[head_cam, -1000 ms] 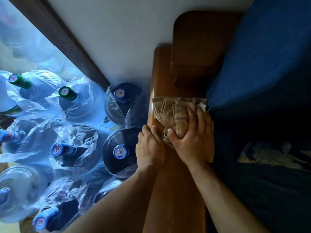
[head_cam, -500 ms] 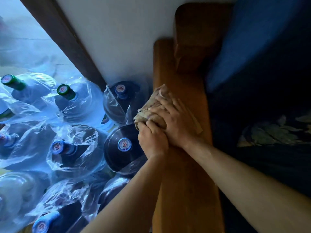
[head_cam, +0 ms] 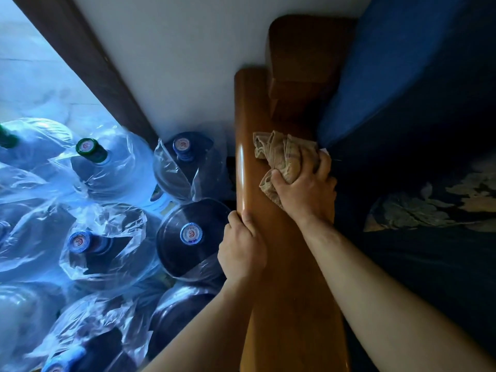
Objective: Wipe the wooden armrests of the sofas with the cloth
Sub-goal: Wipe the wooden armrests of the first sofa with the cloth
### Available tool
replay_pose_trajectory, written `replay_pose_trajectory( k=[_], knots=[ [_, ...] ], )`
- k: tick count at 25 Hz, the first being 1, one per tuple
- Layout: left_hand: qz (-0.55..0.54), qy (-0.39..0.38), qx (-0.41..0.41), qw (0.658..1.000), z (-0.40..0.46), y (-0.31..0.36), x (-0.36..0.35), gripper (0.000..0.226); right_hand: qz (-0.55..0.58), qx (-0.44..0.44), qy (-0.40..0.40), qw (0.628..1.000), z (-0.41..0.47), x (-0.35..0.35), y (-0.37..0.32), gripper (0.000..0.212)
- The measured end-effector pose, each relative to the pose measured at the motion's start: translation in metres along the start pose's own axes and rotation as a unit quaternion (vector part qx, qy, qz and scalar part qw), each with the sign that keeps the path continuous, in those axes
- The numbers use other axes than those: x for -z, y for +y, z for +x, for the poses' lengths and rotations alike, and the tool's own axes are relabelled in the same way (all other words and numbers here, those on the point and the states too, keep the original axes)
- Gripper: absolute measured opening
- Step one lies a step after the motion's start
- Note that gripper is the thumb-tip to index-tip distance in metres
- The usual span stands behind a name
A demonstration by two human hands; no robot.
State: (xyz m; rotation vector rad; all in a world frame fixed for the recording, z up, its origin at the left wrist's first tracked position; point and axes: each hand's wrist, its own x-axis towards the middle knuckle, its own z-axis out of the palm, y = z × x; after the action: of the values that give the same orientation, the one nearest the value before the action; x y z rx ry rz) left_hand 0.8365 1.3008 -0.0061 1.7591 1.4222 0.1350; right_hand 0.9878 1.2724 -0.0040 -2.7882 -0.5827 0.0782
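Note:
A long glossy wooden armrest [head_cam: 284, 277] runs up the middle of the view to a darker wooden block [head_cam: 300, 65] at the sofa's back. A crumpled beige cloth [head_cam: 281, 157] lies on the armrest's top, toward its right side. My right hand [head_cam: 306, 189] is closed on the cloth and presses it onto the wood beside the blue cushion. My left hand [head_cam: 241, 251] grips the armrest's left edge, nearer to me, fingers curled over the rim, apart from the cloth.
Several large water bottles [head_cam: 188, 234] wrapped in clear plastic stand packed against the armrest's left side. A white wall [head_cam: 188, 63] and a dark door frame [head_cam: 88, 65] lie behind. The blue sofa cushion [head_cam: 402, 76] and dark patterned seat [head_cam: 429, 210] fill the right.
My right hand has carried the cloth from the armrest's left edge back across to its right side. My left hand has come off the cloth and now holds the left edge.

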Motion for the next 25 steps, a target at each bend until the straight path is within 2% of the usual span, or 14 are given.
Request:
replay_pose_trajectory(
  k=[4, 6, 8, 10, 12, 14, 15, 17, 19, 21, 23, 25],
  knots=[
    [-0.010, -0.001, 0.007, 1.000, 0.003, 0.001, -0.002, 0.053, 0.053, 0.000, 0.030, 0.998, 0.026, 0.002, 0.013, 0.059],
    [-0.011, 0.002, 0.005, 1.000, 0.004, 0.000, -0.003, 0.053, 0.084, 0.010, 0.049, 0.995, 0.030, 0.003, 0.018, 0.055],
    [-0.009, 0.009, 0.001, 1.000, 0.005, -0.002, -0.004, 0.053, 0.106, 0.022, 0.040, 0.993, 0.025, 0.005, 0.018, 0.060],
    [-0.007, 0.016, 0.001, 1.000, 0.005, -0.004, -0.005, 0.053, 0.133, 0.006, 0.000, 0.991, 0.004, 0.007, 0.026, 0.072],
    [-0.002, 0.015, 0.004, 1.000, 0.005, -0.005, -0.006, 0.052, 0.187, -0.063, -0.039, 0.980, -0.030, 0.012, 0.048, 0.079],
    [-0.001, 0.014, 0.006, 1.000, 0.005, -0.005, -0.006, 0.052, 0.248, -0.133, -0.066, 0.957, -0.060, 0.021, 0.067, 0.072],
    [-0.001, 0.013, 0.009, 1.000, 0.005, -0.005, -0.006, 0.052, 0.253, -0.157, -0.075, 0.952, -0.066, 0.023, 0.070, 0.070],
    [-0.019, 0.008, 0.014, 1.000, 0.004, -0.005, -0.005, 0.051, 0.195, -0.169, -0.086, 0.962, -0.062, 0.024, 0.062, 0.078],
    [-0.105, -0.011, 0.027, 0.994, 0.002, -0.007, -0.001, 0.046, 0.098, -0.128, -0.084, 0.983, -0.055, 0.021, 0.043, 0.094],
    [-0.176, -0.021, 0.040, 0.983, 0.001, -0.013, 0.006, 0.042, 0.006, -0.042, -0.064, 0.997, -0.051, 0.013, 0.012, 0.097],
    [-0.140, -0.037, 0.006, 0.989, -0.008, -0.029, 0.013, 0.039, -0.040, 0.050, -0.087, 0.994, -0.049, 0.003, -0.024, 0.092],
    [-0.086, -0.055, -0.047, 0.994, -0.023, -0.051, 0.015, 0.041, -0.032, 0.147, -0.124, 0.981, -0.055, -0.004, -0.047, 0.086]
  ],
)
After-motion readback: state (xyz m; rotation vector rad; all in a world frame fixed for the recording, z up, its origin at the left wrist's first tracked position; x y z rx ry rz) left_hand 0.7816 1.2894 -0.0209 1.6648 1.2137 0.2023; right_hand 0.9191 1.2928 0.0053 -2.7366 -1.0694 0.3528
